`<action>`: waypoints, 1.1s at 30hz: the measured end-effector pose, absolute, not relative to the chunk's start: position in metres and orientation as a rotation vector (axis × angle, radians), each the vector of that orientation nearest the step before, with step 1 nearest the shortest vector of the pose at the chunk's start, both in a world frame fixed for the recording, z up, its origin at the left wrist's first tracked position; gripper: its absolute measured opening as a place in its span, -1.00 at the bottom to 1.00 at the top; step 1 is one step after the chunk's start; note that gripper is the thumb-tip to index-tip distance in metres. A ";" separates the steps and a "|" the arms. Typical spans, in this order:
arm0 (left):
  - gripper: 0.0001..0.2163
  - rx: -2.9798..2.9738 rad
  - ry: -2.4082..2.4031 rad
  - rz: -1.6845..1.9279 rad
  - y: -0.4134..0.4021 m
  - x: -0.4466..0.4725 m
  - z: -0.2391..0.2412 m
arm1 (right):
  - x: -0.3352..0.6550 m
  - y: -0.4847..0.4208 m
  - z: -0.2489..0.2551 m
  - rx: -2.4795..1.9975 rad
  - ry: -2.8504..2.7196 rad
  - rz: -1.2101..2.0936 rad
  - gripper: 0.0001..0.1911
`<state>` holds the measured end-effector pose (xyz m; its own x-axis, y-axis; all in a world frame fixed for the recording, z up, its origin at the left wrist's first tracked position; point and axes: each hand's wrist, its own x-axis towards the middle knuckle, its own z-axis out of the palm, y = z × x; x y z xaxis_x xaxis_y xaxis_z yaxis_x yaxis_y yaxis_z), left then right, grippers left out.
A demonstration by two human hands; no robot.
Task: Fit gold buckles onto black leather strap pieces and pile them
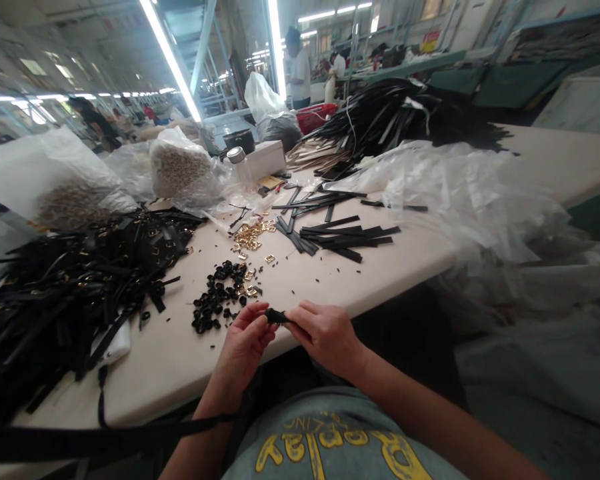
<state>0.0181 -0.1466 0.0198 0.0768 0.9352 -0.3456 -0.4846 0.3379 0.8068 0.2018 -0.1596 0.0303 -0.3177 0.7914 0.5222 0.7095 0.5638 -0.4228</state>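
Note:
Between my two hands, at the table's front edge, is a short black strap piece point(277, 316); its exact shape is partly covered by my fingers. My left hand point(247, 337) pinches its left end with thumb and fingertips. The right end is gripped by my right hand point(327, 333), fingers bent over it. Just beyond my left hand lies a heap of small black loops point(217, 297). Gold buckles point(250, 237) are scattered behind the loops. Farther right, loose black strips point(350, 233) lie across one another.
A large pile of black straps with gold buckles point(80, 280) covers the table's left side. Behind it stand filled plastic bags point(177, 163). A clear bottle point(239, 163) is near a white box point(267, 159). Long black strips point(395, 113) and plastic sheeting point(470, 193) lie right.

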 end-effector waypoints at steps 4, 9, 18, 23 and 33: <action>-0.71 0.793 0.978 1.027 -0.150 0.009 0.018 | 0.211 -0.164 0.029 -1.096 -2.190 0.166 -0.72; -0.78 0.992 1.021 0.882 -0.159 0.002 0.019 | 0.216 -0.170 0.020 -1.060 -2.230 0.159 -0.69; -0.73 0.946 1.036 0.994 -0.176 0.013 0.004 | 0.204 -0.175 0.011 -1.039 -2.154 0.347 -0.78; -0.73 0.945 1.071 1.003 -0.170 0.006 0.010 | 0.206 -0.176 0.011 -1.105 -2.083 0.553 -0.65; -0.83 1.158 1.153 0.837 -0.171 0.007 0.011 | 0.204 -0.174 0.003 -1.144 -2.118 0.663 -0.63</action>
<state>0.0071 -0.1708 0.0105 0.2401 0.9398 -0.2433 0.0606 0.2356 0.9700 0.2043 -0.1744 0.0034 -0.4213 0.8590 0.2907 0.5397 0.4951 -0.6808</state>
